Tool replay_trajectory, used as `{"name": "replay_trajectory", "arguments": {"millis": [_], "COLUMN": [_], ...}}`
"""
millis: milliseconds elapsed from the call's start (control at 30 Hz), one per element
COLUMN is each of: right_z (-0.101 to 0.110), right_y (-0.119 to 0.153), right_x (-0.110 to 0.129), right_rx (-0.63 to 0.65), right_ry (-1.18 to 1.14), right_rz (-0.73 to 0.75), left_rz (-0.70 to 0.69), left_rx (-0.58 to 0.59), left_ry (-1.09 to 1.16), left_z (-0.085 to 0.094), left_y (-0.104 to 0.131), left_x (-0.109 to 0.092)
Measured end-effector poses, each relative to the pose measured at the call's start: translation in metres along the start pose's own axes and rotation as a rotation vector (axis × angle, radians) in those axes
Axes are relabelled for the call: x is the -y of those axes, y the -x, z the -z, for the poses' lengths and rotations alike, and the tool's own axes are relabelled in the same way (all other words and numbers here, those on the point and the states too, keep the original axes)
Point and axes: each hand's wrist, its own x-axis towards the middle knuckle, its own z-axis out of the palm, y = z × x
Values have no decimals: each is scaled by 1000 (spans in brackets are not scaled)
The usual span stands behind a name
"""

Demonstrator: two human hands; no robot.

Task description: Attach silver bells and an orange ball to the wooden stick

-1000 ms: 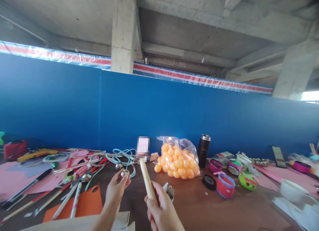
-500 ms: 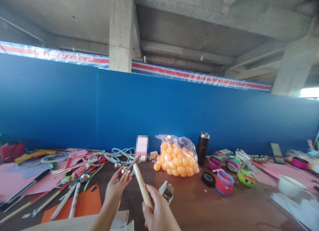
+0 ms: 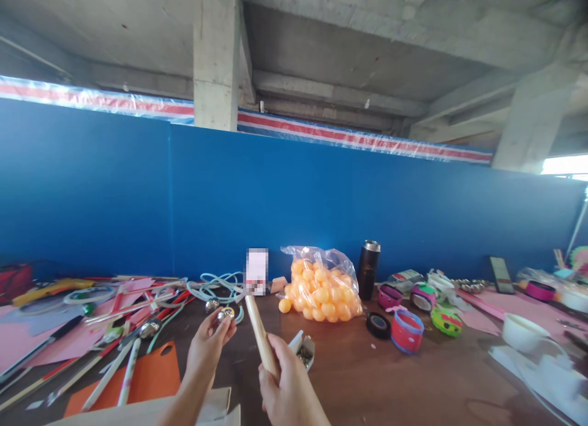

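Between the fingertips of my left hand [image 3: 203, 351] is a shiny silver bell [image 3: 225, 315], held above the table. My right hand [image 3: 288, 378] is wrapped round the lower part of a pale wooden stick [image 3: 260, 331], which tilts up and away to the left. The stick's upper end is near the bell but apart from it. Behind the bell lies another silver ball [image 3: 212, 306]. A small white box [image 3: 309, 351] with little metal pieces stands just beyond my right hand.
A clear bag of orange balls [image 3: 325, 294] stands beside a black flask [image 3: 369, 271]. Black tape [image 3: 378, 325] and a red-blue band [image 3: 407, 332] lie to the right. Sticks, paper and an orange sheet [image 3: 158, 371] crowd the left. A blue partition [image 3: 294, 193] closes the back.
The whole scene has shifted slightly left in view. My left hand's bell looks turned a little, with a round rim showing. Both hands keep their holds.
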Motion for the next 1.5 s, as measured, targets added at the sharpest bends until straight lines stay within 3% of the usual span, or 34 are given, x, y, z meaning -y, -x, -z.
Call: {"name": "replay_trajectory", "arguments": {"millis": [133,533,967,1500], "right_z": [-3,-1,-2,-2], "right_y": [1,3,1,3], "right_x": [-4,3,1,6], "right_rx": [10,2,-40,17], "right_ry": [230,423,453,486], "right_rz": [144,177,143,174], "left_rz": [12,26,48,70], "left_rx": [-12,-42,-76,-80], "left_ry": [-9,-30,3,18], "left_z": [2,1,3,6], "left_y": [0,-1,-2,-3], "left_x": [0,2,3,3]}}
